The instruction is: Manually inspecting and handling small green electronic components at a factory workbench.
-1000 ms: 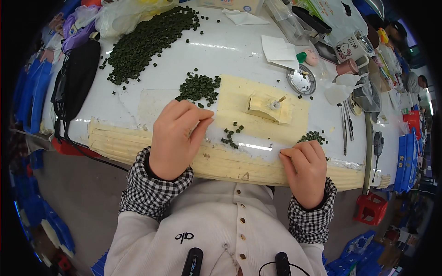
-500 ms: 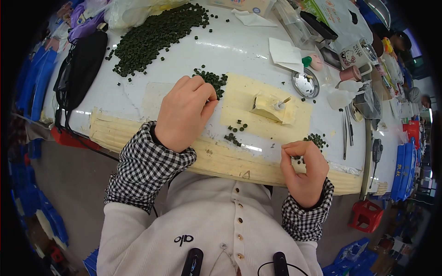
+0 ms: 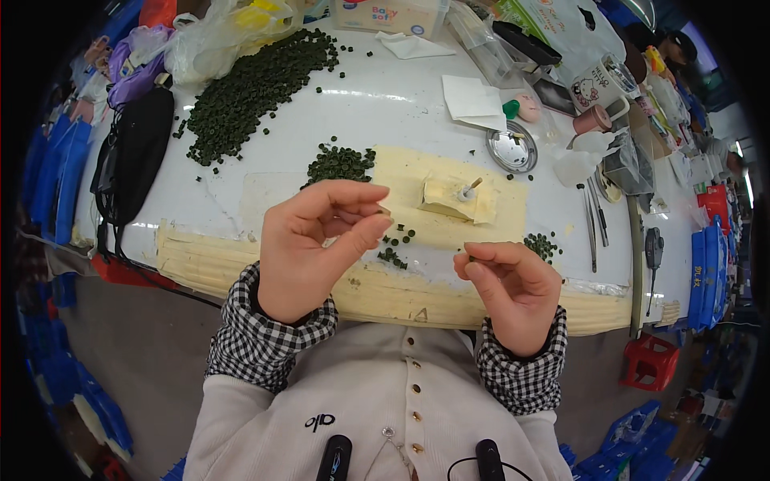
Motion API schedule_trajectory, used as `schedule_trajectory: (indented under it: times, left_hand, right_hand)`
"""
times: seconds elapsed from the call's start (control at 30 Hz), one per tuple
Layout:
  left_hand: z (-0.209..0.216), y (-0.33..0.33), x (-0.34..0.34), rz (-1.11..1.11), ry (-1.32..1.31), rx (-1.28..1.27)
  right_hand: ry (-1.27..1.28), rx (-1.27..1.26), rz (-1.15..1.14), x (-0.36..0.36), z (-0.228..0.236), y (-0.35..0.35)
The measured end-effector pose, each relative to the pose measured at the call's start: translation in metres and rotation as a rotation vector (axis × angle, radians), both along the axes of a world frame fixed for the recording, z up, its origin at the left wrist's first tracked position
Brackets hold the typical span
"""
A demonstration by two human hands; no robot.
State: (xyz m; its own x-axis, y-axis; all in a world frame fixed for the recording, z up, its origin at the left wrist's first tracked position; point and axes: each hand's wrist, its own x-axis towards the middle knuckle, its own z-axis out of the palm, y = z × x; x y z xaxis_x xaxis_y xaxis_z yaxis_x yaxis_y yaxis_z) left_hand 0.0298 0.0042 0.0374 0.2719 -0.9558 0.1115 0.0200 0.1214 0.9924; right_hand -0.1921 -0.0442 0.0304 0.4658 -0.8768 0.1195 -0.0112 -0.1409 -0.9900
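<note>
My left hand [image 3: 309, 244] is raised over the near part of the table, its thumb and a finger drawn together in a pinch with the index finger lifted above them. Whatever lies between those fingertips is too small to make out. To the right, my right hand [image 3: 517, 293] also pinches; a tiny dark speck shows at its fingertips, its kind unclear. Between and behind the hands is a cream block [image 3: 447, 200] with a small whitish post, resting on a yellow sheet [image 3: 393, 172]. Small dark green cylindrical pieces [image 3: 341, 163] lie heaped behind my left hand.
A large pile of green pieces [image 3: 249, 96] covers the back left. More pieces [image 3: 541, 245] lie by my right hand, and a few [image 3: 391, 256] between both hands. A round metal dish [image 3: 512, 149], tweezers [image 3: 591, 232] and a white squeeze bottle [image 3: 576, 164] stand at the right.
My left hand has come back from the small green heap toward me, uncovering it. My right hand has moved slightly left, away from the pieces beside it.
</note>
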Motion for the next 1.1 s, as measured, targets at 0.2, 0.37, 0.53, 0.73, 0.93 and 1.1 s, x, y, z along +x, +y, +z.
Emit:
schedule_trajectory:
  times: [0.2,0.37,0.53,0.73,0.93,1.1]
  left_hand:
    - [-0.001,-0.005,-0.009,-0.273,0.319,0.010]
    - [-0.013,-0.017,-0.012,-0.318,0.454,0.016]
    - [-0.020,-0.016,-0.016,-0.251,0.488,0.056]
    - [-0.031,-0.014,-0.015,-0.305,0.540,0.042]
    - [-0.029,-0.014,-0.014,-0.308,0.564,0.070]
    - [-0.030,-0.013,-0.017,-0.286,0.494,0.020]
  right_hand:
    - [-0.195,0.036,0.143,0.013,-0.003,-0.017]
    - [-0.321,0.171,0.184,0.017,-0.009,-0.024]
    - [-0.243,0.078,0.113,0.020,-0.013,-0.026]
    - [-0.093,-0.074,0.048,0.026,-0.006,-0.025]
    - [-0.069,-0.095,0.049,0.025,-0.006,-0.025]
    - [-0.071,-0.102,0.045,0.024,-0.009,-0.025]
